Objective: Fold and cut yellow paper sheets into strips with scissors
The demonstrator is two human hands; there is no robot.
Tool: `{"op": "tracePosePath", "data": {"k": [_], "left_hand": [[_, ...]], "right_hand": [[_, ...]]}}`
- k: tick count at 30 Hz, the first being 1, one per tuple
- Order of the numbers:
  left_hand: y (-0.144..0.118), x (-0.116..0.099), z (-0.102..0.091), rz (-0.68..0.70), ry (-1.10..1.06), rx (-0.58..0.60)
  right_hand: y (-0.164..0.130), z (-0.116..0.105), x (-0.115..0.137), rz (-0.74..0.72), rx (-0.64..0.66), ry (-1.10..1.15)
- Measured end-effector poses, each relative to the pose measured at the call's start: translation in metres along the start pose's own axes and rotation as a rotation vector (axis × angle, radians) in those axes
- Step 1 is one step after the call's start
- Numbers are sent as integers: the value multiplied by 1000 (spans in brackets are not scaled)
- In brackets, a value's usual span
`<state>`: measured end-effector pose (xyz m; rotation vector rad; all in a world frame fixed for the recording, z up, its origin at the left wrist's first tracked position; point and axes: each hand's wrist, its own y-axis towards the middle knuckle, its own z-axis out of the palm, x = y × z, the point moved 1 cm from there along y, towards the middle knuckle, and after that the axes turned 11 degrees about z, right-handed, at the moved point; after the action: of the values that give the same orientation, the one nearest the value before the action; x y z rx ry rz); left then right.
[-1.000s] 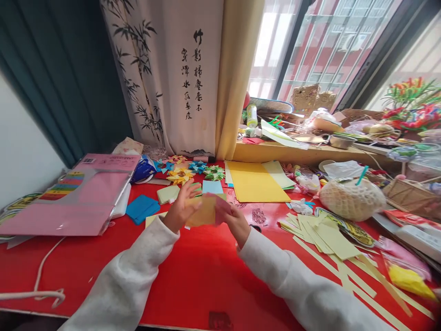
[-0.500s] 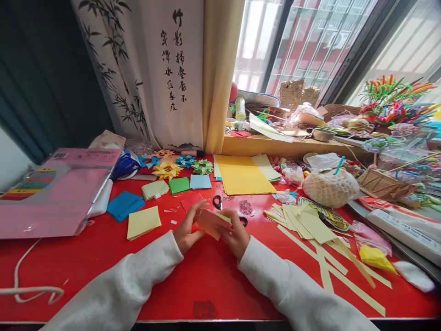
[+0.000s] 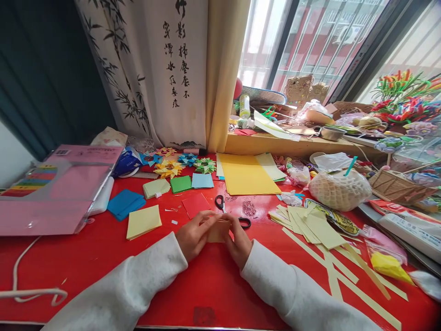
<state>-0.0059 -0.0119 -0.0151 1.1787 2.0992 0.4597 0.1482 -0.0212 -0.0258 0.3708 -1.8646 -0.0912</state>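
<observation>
Between both hands, above the red table, is a small stack of orange paper squares (image 3: 217,233), held upright. My left hand (image 3: 195,235) is closed on its left side, with fingers along the top edge. On the other side my right hand (image 3: 240,240) grips its right edge and top corner. Just beyond the hands lies a pair of scissors (image 3: 219,202) with black handles, partly hidden by the fingers. A red paper square (image 3: 195,205) lies flat behind my left hand.
Pale yellow squares (image 3: 144,222), blue squares (image 3: 126,205), green squares (image 3: 180,184) and folded paper stars (image 3: 168,169) lie to the left. Yellow sheets (image 3: 248,174) are at the back. Cut strips (image 3: 365,294) and paper pieces (image 3: 317,227) spread on the right, near a netted bundle (image 3: 339,189).
The paper stack has turned from tilted to upright, its broad face now toward me. Both hands have closed in along its top edge. The view has shifted slightly.
</observation>
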Motion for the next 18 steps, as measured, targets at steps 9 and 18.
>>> {"op": "tracePosePath", "data": {"k": [9, 18], "left_hand": [[24, 25, -67, 58, 385, 18], [82, 186, -225, -702, 872, -229]], "right_hand": [[-7, 2, -2, 27, -13, -60], [-14, 8, -19, -70, -140, -447]]}}
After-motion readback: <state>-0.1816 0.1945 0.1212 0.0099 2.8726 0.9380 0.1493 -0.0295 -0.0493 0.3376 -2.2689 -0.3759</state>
